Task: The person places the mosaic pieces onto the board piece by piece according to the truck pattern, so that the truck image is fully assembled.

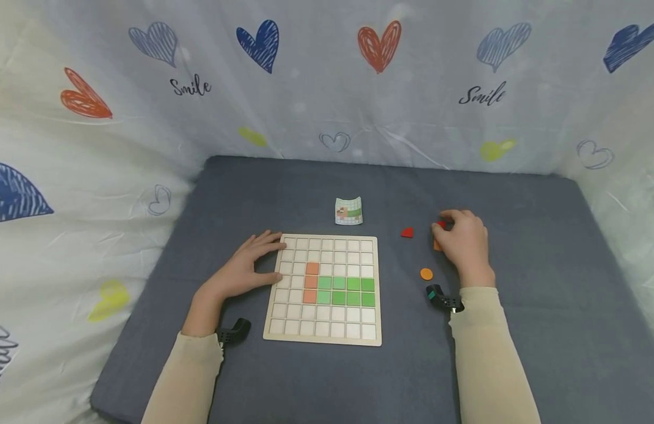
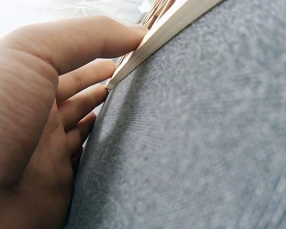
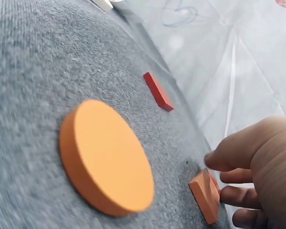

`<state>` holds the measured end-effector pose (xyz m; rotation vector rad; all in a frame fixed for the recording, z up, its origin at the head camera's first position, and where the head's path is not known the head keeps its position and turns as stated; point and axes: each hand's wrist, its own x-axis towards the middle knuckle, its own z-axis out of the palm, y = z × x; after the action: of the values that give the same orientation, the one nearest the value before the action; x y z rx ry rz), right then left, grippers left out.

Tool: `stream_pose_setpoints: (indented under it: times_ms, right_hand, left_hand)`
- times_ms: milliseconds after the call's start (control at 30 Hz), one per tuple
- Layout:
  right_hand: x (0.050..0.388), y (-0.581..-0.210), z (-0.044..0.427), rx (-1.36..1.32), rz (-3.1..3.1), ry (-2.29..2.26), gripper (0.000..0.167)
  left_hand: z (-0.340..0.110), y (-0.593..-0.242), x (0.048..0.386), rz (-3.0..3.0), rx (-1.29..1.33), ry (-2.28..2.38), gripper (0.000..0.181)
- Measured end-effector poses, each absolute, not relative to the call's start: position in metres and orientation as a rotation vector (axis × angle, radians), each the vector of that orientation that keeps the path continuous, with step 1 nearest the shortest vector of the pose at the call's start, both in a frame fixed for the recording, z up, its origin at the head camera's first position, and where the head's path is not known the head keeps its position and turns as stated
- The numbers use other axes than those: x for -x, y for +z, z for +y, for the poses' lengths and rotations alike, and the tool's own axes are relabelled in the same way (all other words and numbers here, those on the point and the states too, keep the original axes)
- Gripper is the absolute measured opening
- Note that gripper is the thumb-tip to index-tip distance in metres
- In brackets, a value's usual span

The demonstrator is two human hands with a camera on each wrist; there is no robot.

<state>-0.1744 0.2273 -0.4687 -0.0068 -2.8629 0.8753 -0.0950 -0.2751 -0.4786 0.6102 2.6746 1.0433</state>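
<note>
A white curtain printed with hearts and "Smile" lettering backs a grey cloth-covered table. On the table lies a square gridded board; its third column from the left holds three orange-red tiles, one above another, and to their right eight green tiles, in two shades, fill two rows of four out to the right rim. The left hand, thumb and fingers spread, touches the board's left edge. The right hand is bent over an orange block and a red piece, thumb and fingers on either side with a gap between; whether they pinch either piece cannot be told. The block sits just below the fingertips, partly hidden in the head view; in the right wrist view its long side slants from upper left to lower right. A small printed card lies beyond the board. An orange disc lies flat, nearer the person than the block. A red wedge, left of the right hand, tapers leftward in the head view.
</note>
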Motion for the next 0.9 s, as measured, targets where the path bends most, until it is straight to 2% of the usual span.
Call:
stream_pose_setpoints:
  times_ms: [267,900]
  right_hand:
    - [0.1733,-0.4671,0.2276,-0.033,-2.940,0.893,0.045]
    - [0.1751,-0.4709,0.2206,-0.112,-2.871,0.833,0.032]
  left_hand:
    - [-0.2751,-0.4795,0.0948,2.674,-0.600,1.042,0.075]
    - [-0.2747,-0.4786,0.0951,2.675,-0.587,1.038,0.075]
